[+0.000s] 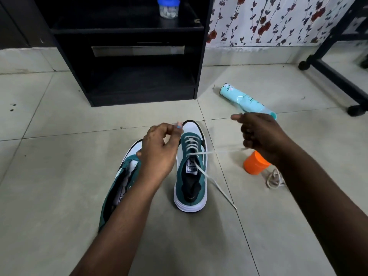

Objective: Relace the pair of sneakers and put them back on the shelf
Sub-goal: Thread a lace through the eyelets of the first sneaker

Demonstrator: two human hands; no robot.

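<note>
Tiled floor [59, 196] holds two sneakers [190, 172]; right hand [258, 134] pinches one lace [221, 150], left hand [159, 148] curled, contents unclear

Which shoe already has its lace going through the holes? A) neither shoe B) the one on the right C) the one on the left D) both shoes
B: the right sneaker has a grey lace criss-crossed up its front, while the left sneaker lies open with no lace showing, though the left hand hides part of it.
</note>
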